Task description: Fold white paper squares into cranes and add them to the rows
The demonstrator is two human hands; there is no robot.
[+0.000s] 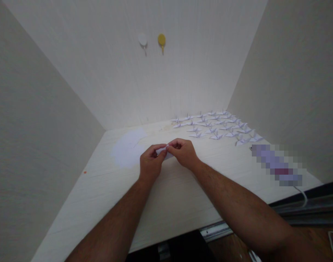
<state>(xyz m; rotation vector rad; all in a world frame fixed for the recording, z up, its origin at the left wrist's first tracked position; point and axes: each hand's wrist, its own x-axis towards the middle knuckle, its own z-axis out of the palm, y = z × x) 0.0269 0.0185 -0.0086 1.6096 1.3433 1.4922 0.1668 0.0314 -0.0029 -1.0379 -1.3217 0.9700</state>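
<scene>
Between my two hands, over the middle of the table, is a small folded piece of white paper [169,156]. My left hand [152,160] pinches its left side with thumb and fingers. On the other side my right hand [183,152] grips the upper edge, its fingertips nearly meeting those of the left. Most of the paper is hidden by the fingers, so its exact shape cannot be made out. Left of my hands lie loose sheets of white paper [127,149], spread and overlapping.
Rows of folded paper cranes [210,130] stand at the back right of the pale table [166,203]. A blurred-out object [277,165] with a white cable lies at the right. Two hooks, white [143,40] and yellow [161,40], are on the back wall. An orange speck [85,172] sits left.
</scene>
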